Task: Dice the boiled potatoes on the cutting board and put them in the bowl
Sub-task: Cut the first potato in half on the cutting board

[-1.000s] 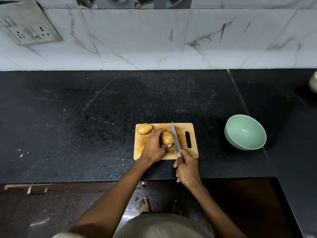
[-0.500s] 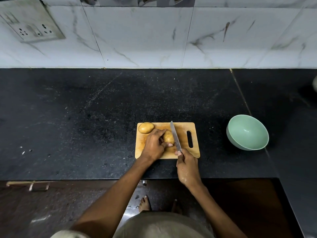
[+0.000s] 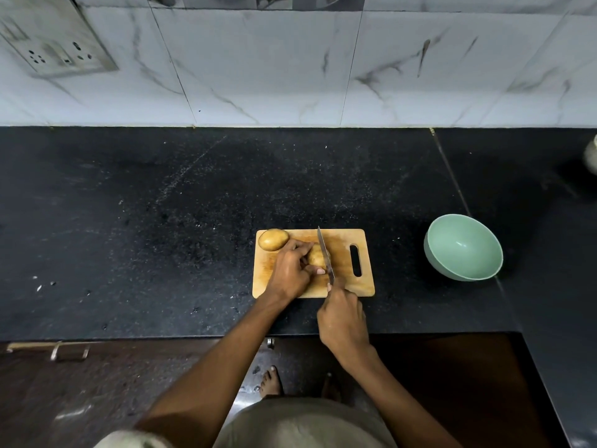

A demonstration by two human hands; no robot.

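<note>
A spare potato (image 3: 273, 239) waits just beyond the left hand (image 3: 292, 273), which curls round the second potato (image 3: 316, 256) to steady it on the cutting board (image 3: 344, 282). The right hand (image 3: 343, 320) grips the knife (image 3: 324, 253), blade against that potato. Well right on the desk (image 3: 161, 237), the bowl (image 3: 463, 247) sits empty, likely handy for scraping dice in.

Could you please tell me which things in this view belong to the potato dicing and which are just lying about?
In use: left hand, held potato, right hand, knife, cutting board, second potato, green bowl.

Lying about: wall socket, pale object at right edge.
</note>
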